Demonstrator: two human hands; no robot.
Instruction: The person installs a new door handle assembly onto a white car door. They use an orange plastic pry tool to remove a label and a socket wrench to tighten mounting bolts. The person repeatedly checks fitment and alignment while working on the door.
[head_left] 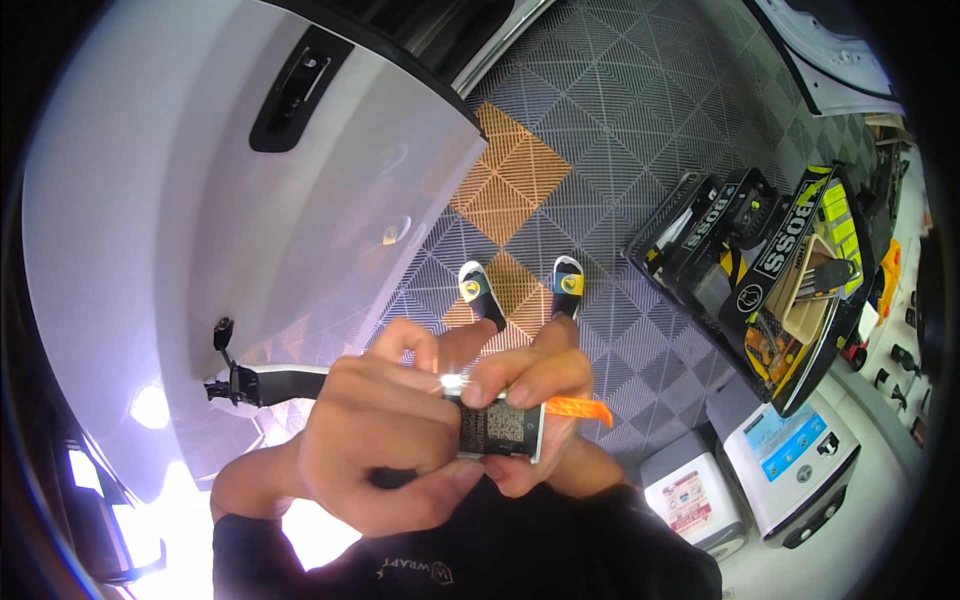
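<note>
Close to my chest, both hands hold a small flat black rectangular case (490, 430) with a printed square code on its face and pale edges. My left hand (385, 440) grips its left end, fingers curled and thumb along the lower edge. On the right side, my right hand (540, 385) pinches it, fingertips on the upper edge and thumb tip below. An orange strip (580, 408) sticks out to the right, past the right-hand fingers. A bright white glint (452, 381) shows at the case's upper left corner. My fingers hide part of the case.
A pale vehicle door (180, 200) with a dark handle (300, 88) stands at left. At right is a black tool bag (700, 240) beside a tray of tools (800, 300). Two white boxy units (790, 455) sit lower right. Grey and orange tiles (640, 130) cover the floor.
</note>
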